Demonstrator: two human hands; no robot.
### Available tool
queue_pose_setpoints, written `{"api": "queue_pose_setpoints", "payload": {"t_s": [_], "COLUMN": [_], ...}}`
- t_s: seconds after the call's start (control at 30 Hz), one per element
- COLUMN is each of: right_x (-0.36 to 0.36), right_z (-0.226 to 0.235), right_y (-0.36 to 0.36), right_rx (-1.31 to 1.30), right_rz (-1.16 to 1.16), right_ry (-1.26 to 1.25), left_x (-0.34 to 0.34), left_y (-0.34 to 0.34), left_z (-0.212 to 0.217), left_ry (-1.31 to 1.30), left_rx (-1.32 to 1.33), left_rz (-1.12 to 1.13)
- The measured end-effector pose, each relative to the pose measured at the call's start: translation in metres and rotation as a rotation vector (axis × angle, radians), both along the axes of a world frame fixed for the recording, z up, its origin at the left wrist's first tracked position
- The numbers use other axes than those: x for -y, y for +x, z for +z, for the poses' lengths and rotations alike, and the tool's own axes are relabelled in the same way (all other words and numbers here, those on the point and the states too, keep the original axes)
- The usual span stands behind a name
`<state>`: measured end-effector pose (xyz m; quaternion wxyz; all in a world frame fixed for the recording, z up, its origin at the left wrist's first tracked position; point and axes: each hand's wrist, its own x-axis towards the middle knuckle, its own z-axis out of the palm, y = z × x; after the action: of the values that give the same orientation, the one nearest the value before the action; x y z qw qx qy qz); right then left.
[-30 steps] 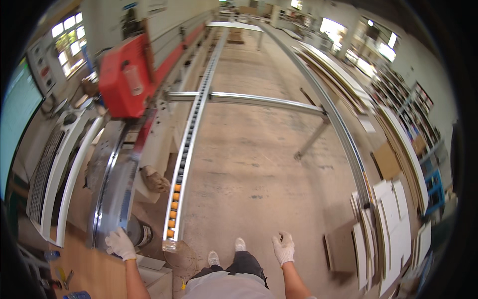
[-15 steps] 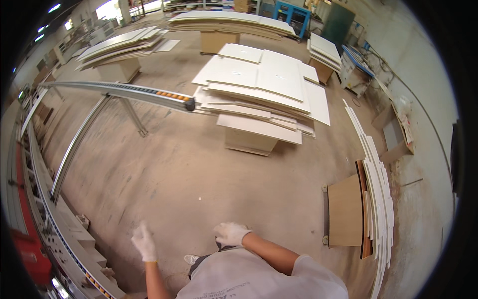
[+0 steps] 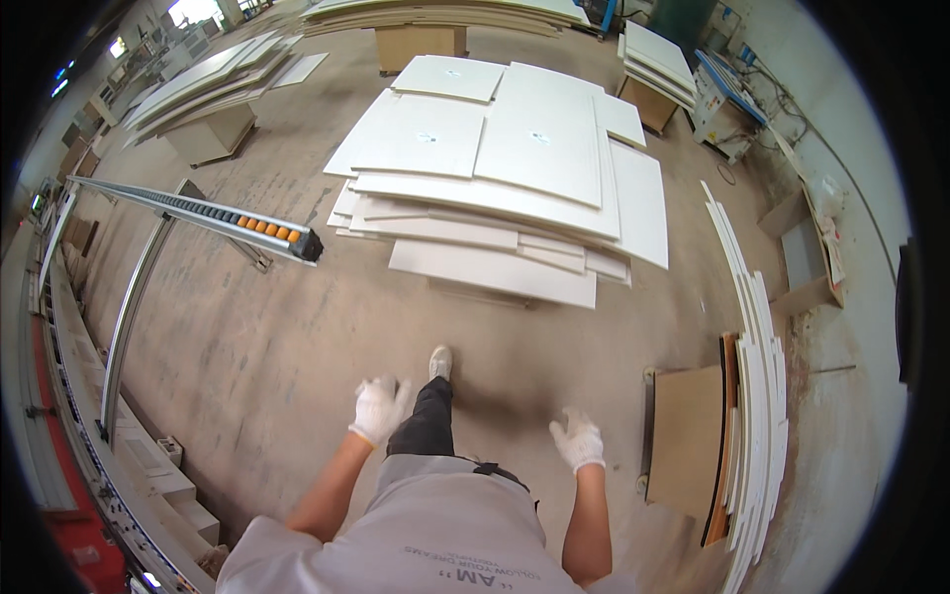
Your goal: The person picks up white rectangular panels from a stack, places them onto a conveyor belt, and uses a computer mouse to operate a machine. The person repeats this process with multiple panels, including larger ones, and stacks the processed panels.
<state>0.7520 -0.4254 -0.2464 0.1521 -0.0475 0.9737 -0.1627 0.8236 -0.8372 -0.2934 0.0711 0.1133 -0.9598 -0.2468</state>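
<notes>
A dusty brown concrete floor [image 3: 287, 337] spread across most of the frame. On it, in the upper middle, I saw a broad stack of white panels [image 3: 539, 144], flat and unevenly piled, their edges jutting out at different lengths. A person in a pale grey shirt [image 3: 435, 515] filled the lower middle, facing that stack, well apart from it. Along the right side rose a second pile of white panels [image 3: 759, 416], seen by its edges, with a brown board [image 3: 685, 426] on its left. A metal roller rail [image 3: 203, 207] slanted through the upper left, its near end pointing toward the stack and stopping just short of it. A red machine part [image 3: 84, 544] showed at the lower left. The person's left hand [image 3: 378, 409], in a white knitted glove, hung left of the dark trouser leg [image 3: 423, 416], fingers loosely parted and holding nothing. The right hand [image 3: 579, 439], gloved alike, hung over the floor right of centre, fingers half curled, thumb apart, also holding nothing. Between the hands and a little higher was one light shoe [image 3: 441, 362]. Smallest were the orange rollers [image 3: 267, 228] near the rail's end.
</notes>
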Motion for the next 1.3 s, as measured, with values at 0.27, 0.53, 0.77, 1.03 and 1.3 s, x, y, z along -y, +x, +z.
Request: {"api": "queue_pose_setpoints", "payload": {"t_s": [0.27,0.53,0.77,1.03,1.3], "right_x": [0.165,0.283,0.29,0.266,0.215], "right_z": [0.011,0.055,0.032,0.014,0.003], "right_y": [-0.289,-0.585,-0.666,-0.675,-0.638], "right_rx": [-0.313,-0.463,-0.407,-0.448,-0.518], "right_rz": [-0.151,-0.475,-0.485,-0.544,-0.561], "right_ry": [-0.201,-0.022,0.069,0.0,0.024], "left_x": [0.183,0.143,0.119,0.082,0.037], "left_y": [-0.4,-0.657,-0.696,-0.728,-0.71], "left_z": [0.061,0.039,0.058,0.044,0.051], "left_ry": [0.172,-0.424,-0.264,-0.026,0.067], "left_rx": [-0.165,0.047,0.103,0.02,0.098], "left_rz": [0.183,-0.401,-0.071,0.166,0.29]}}
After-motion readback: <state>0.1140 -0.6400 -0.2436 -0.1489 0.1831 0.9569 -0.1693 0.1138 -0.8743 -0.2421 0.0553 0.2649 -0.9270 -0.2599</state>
